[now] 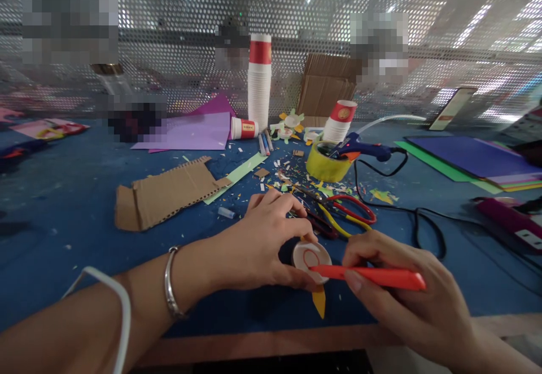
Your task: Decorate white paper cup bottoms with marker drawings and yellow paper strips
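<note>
My left hand (271, 238) grips a small round white cup base (300, 256) between thumb and fingers, near the table's front edge. A red ring is drawn on its flat face, and a yellow paper point (319, 301) sticks out below it. In my right hand (406, 300) is a red marker (381, 277), held like a pen, its tip on or very near the white disc. Just beyond my hands lie red-handled scissors (353, 207) and a yellow-handled tool (334, 221). A small clear-blue marker cap (226, 212) rests left of my fingers.
Cut cardboard (169, 193) lies left, before purple paper (190, 131). Stacked paper cups (259, 91) stand at the back. A blue glue gun (364, 149) rests on a yellow tape roll (324, 165), its cable trailing right. Paper scraps, coloured sheets (474, 156) and a power strip (508, 221) also lie about.
</note>
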A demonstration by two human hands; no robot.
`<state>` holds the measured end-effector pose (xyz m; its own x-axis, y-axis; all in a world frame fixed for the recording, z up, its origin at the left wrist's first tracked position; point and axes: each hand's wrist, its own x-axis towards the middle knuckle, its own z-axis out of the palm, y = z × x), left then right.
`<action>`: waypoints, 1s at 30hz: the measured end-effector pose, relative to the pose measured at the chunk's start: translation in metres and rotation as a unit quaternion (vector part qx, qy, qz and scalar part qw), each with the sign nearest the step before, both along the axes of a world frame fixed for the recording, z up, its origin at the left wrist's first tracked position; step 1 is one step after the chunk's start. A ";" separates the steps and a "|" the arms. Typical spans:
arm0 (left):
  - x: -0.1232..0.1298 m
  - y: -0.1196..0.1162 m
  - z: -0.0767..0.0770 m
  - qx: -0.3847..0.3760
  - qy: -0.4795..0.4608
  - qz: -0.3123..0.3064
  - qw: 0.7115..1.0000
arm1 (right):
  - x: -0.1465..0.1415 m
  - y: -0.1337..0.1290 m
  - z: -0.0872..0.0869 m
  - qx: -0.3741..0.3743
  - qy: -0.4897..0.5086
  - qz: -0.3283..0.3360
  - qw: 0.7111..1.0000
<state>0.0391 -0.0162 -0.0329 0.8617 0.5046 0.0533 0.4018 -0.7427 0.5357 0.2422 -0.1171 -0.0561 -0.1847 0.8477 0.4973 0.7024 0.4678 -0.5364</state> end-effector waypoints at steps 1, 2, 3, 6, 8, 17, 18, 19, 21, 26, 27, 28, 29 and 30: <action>0.000 0.000 0.000 0.001 -0.001 -0.001 1.000 | -0.001 -0.001 0.001 -0.005 0.004 -0.012 1.000; 0.000 0.000 -0.001 0.002 -0.001 -0.002 1.000 | -0.002 -0.001 0.002 -0.008 0.007 -0.022 1.000; 0.000 0.000 -0.001 0.004 0.000 -0.001 1.000 | -0.002 -0.001 0.002 -0.010 0.009 -0.028 1.000; 0.000 0.001 -0.002 0.009 0.000 -0.001 1.000 | -0.003 0.000 0.002 -0.010 0.007 -0.033 0.999; 0.000 0.001 -0.002 0.009 -0.002 -0.003 1.000 | -0.003 0.001 0.001 -0.009 0.001 -0.026 1.000; -0.001 0.001 -0.004 0.012 -0.001 0.000 1.000 | 0.003 0.006 -0.002 0.015 -0.022 0.021 0.999; -0.001 0.001 -0.004 0.011 0.000 -0.001 1.000 | 0.003 0.006 -0.002 0.020 -0.024 0.025 0.999; -0.001 0.001 -0.004 0.011 0.000 -0.001 1.000 | 0.003 0.006 -0.002 0.025 -0.024 0.029 0.999; -0.001 0.001 -0.003 0.009 0.000 -0.002 1.000 | 0.003 0.006 -0.002 0.031 -0.024 0.032 0.999; -0.001 0.001 -0.003 0.004 -0.008 -0.002 1.000 | 0.003 0.001 -0.002 0.012 -0.017 0.015 1.000; -0.001 0.001 -0.003 0.003 -0.009 -0.002 1.000 | 0.002 0.000 -0.002 0.006 -0.014 0.010 1.000; -0.001 0.001 -0.003 0.002 -0.009 -0.002 1.000 | 0.002 0.000 -0.002 0.002 -0.011 0.006 1.000; -0.001 0.002 -0.003 0.002 -0.010 -0.002 1.000 | 0.002 -0.001 -0.002 0.001 -0.009 0.002 1.000; -0.001 0.002 -0.003 0.003 -0.010 -0.002 1.000 | 0.001 -0.001 -0.002 0.003 -0.005 -0.002 1.000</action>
<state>0.0385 -0.0145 -0.0364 0.8620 0.5014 0.0740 0.3884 -0.7473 0.5392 0.2437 -0.1181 -0.0581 -0.1867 0.8456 0.5002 0.7099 0.4681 -0.5263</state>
